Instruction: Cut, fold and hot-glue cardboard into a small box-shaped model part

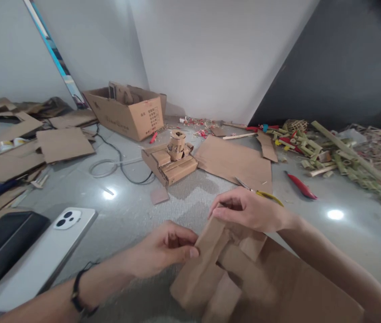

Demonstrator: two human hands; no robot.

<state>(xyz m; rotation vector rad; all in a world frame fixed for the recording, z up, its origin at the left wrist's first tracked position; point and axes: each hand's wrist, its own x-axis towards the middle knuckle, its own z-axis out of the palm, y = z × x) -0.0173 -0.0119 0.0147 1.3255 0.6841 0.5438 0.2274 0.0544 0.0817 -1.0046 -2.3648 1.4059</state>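
Note:
A folded cardboard piece [278,278] with cut flaps fills the lower right of the head view, tilted up off the floor. My left hand [163,249] pinches its left edge between thumb and fingers. At the top corner of the same cardboard, my right hand [240,208] grips the edge, with its thumb on the near face. Just beyond my right hand lie yellow-handled scissors [266,195], near a flat cardboard sheet [237,159]. Farther off, a small cardboard construction [173,159] with a round turret stands on the floor. The cardboard's underside is hidden.
An open carton [129,114] stands by the wall. At left lie cardboard scraps [64,144], a white phone [42,255] and a black case [5,246]. Right of centre are a red-handled tool [301,185] and a pile of bamboo pieces [311,148]. A dark cable [121,159] crosses the floor.

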